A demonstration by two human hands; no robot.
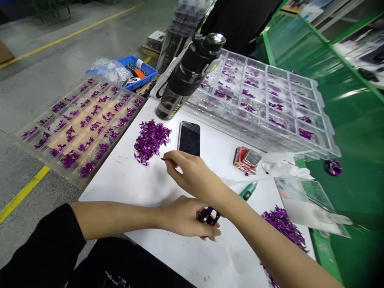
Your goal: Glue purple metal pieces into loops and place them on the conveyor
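My left hand (pixel 183 218) is closed around a dark, ring-shaped part with openings (pixel 209 216), low over the white tabletop (pixel 120 182). Across it reaches my right forearm. The thumb and forefinger of my right hand (pixel 189 172) are pinched together, with the tip of a small dark purple piece (pixel 163 159) showing between them. Just beyond those fingertips lies a loose pile of shiny purple pointed pieces (pixel 151 140). A black phone (pixel 189 139) rests flat behind my right hand. Part of the ring is hidden by my fingers and right wrist.
A tall black bottle (pixel 187 78) stands behind the phone. Divided clear trays with purple pieces lie left (pixel 81 124) and stacked at the back right (pixel 264 96). A green-handled cutter (pixel 248 191), a red box (pixel 246 160) and another purple pile (pixel 285 228) are on the right.
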